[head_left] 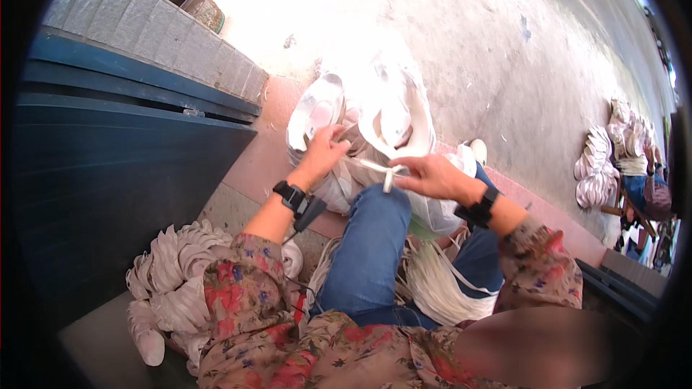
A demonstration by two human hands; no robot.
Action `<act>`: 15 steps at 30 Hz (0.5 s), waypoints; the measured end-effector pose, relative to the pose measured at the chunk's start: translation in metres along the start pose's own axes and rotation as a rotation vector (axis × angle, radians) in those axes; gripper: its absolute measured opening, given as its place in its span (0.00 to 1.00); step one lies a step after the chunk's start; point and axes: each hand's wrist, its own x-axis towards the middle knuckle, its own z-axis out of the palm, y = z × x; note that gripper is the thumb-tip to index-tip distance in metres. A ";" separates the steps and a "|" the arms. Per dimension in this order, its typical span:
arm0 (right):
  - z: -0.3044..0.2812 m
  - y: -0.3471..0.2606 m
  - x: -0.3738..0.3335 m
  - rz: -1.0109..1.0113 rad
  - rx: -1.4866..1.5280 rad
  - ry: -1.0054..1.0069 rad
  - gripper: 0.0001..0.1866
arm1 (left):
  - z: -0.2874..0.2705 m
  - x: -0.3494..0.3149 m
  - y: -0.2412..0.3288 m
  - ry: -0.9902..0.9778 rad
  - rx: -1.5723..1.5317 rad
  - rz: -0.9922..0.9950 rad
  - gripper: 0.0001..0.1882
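A thin white strip (375, 166) is stretched between my two hands, above my left knee. My left hand (324, 151) is closed, its fingertips pinched at the far end of the strip. My right hand (432, 176) pinches the strip close to a small loop, with a short end hanging down over the jeans. Just beyond my hands lie stacks of pale, curved, nested pieces (395, 119), which look like shoe parts, partly washed out by glare. Clear plastic (333, 193) lies around them.
A hank of white strips (443, 284) lies by my right thigh. More pale curved pieces (180, 266) are heaped at my left, beside a dark blue door (130, 187). A brown bucket (196, 4) stands far left. At far right, another person (638, 191) sits near similar stacks (597, 169).
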 end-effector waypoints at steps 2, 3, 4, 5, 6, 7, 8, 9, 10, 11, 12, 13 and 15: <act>-0.008 -0.003 -0.019 -0.026 0.007 -0.051 0.21 | -0.022 0.030 -0.009 0.170 0.454 0.102 0.28; -0.008 -0.002 -0.026 -0.011 0.003 -0.061 0.21 | -0.034 0.043 -0.021 0.176 0.453 0.108 0.28; -0.008 -0.001 -0.031 0.003 -0.001 -0.072 0.21 | -0.045 0.053 -0.032 0.234 0.562 0.089 0.28; -0.009 0.001 -0.037 0.024 0.023 -0.077 0.21 | -0.051 0.065 -0.035 0.287 0.668 0.072 0.29; -0.010 0.002 -0.041 0.042 0.047 -0.084 0.21 | -0.057 0.074 -0.039 0.291 0.666 0.079 0.29; -0.011 0.005 -0.045 0.054 0.040 -0.109 0.21 | -0.056 0.082 -0.040 0.238 0.693 0.021 0.29; -0.010 0.007 -0.047 0.064 0.035 -0.106 0.21 | -0.055 0.090 -0.041 0.186 0.722 -0.039 0.30; -0.008 0.010 -0.048 0.076 0.063 -0.108 0.21 | -0.050 0.099 -0.043 0.179 0.752 -0.060 0.31; -0.007 0.014 -0.050 0.098 0.093 -0.104 0.21 | -0.041 0.108 -0.039 0.166 0.743 -0.050 0.31; -0.005 0.019 -0.050 0.093 0.094 -0.105 0.22 | -0.036 0.113 -0.035 0.166 0.779 -0.108 0.32; -0.005 0.023 -0.049 0.097 0.093 -0.107 0.22 | -0.032 0.116 -0.031 0.166 0.815 -0.168 0.32; -0.005 0.027 -0.049 0.108 0.107 -0.102 0.22 | -0.032 0.119 -0.032 0.164 0.812 -0.171 0.32; -0.011 0.033 -0.050 0.133 0.121 -0.109 0.24 | -0.033 0.122 -0.033 0.139 0.894 -0.169 0.26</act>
